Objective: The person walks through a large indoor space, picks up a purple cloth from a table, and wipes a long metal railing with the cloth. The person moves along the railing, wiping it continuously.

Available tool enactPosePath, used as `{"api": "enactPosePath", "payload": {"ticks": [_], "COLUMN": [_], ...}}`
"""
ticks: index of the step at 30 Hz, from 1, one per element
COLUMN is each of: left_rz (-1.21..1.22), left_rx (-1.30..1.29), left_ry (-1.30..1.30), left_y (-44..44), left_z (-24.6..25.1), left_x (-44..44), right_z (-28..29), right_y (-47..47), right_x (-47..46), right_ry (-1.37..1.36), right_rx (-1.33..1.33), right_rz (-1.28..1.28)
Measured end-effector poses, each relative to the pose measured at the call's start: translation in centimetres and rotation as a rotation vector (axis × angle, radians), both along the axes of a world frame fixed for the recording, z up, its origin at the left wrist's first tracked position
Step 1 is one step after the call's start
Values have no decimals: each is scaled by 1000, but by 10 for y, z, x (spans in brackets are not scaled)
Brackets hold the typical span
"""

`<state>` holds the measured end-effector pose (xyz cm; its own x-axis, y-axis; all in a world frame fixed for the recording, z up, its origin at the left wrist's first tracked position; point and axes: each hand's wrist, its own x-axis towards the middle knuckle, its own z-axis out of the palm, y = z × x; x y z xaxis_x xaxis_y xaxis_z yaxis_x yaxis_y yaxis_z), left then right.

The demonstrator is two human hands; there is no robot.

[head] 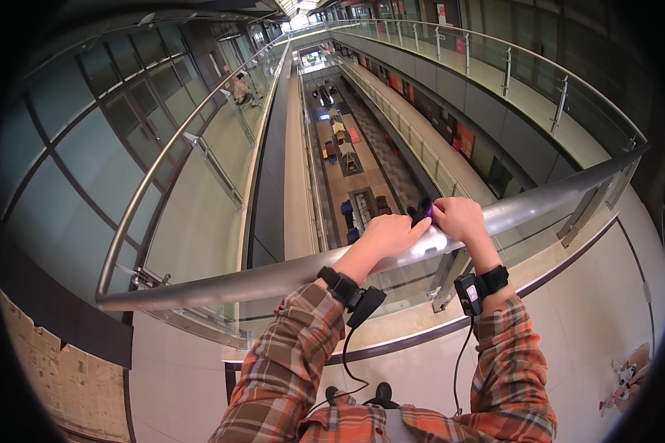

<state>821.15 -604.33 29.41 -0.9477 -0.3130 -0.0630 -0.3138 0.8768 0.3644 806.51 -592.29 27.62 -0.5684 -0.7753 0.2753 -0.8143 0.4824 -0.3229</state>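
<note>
My left hand (393, 232) and my right hand (458, 219) are close together on top of a round metal handrail (288, 271). Between their fingers is a small black and purple object (423, 210); its kind cannot be made out. The fingers of both hands meet at it, with the purple part beside my right hand's fingertips. Each wrist wears a black strap with a box-shaped device, and a cable runs down from each device. Below the rail are glass panels and a metal post (449, 277).
Beyond the rail lies a deep atrium with tables and seats on a lower floor (366, 177). Glass balustrades curve along both sides. A person (243, 88) is on the left walkway. Flattened cardboard (72, 371) lies at lower left, and a pile of small items (629, 379) at lower right.
</note>
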Motion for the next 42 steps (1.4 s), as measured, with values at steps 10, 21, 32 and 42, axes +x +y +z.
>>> {"api": "enactPosePath", "payload": {"ticks": [10,21,32,42], "left_rz": [120,93,-301,-209], "left_rx": [-191,-746,-873,-945], "left_ry": [-105,368,608,665], "left_y": [-69,-34,36,15], "left_z": [4,-40,-48,-68], "left_x": [127,248,20,74], "right_z": [2,2,-6,-8], "right_y": [3,1,1,4], "right_x": [-6,-3,-18,-30], "right_ry": [-40,-19,-49,42], "right_rx": [-40,-95,-123,0], "right_rz": [12,11,-55,-119]}}
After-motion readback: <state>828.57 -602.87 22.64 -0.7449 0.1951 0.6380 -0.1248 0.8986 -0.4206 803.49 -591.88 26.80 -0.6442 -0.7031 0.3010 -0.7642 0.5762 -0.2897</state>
